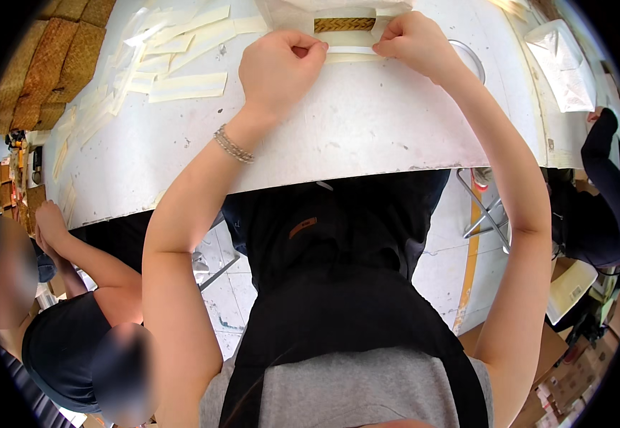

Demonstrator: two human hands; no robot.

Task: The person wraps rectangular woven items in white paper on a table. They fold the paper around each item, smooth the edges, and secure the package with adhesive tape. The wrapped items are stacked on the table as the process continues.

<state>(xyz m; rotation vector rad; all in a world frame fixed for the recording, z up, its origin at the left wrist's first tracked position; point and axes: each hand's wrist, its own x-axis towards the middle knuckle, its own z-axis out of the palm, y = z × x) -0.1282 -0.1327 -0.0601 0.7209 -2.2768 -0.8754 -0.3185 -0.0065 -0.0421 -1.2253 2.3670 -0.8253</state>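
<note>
Between my two hands a narrow white strip (350, 50) runs level near the table's far side. My left hand (284, 69) pinches its left end between thumb and fingertips. The right end is pinched in my right hand (414, 45). Just beyond the strip lies a pale, paper-like piece (342, 38) with an opening, through which a brown woven band (344, 24) shows. The top edge of the view cuts off the rest of this piece. A thin metal ring (473, 56) lies partly behind my right wrist.
Many pale strips (188, 88) lie scattered over the left of the white table (342, 134). Brown woven pieces (48, 64) are stacked at the far left. A white plastic-wrapped packet (561, 64) sits at the right. Co-workers are at the left and right edges.
</note>
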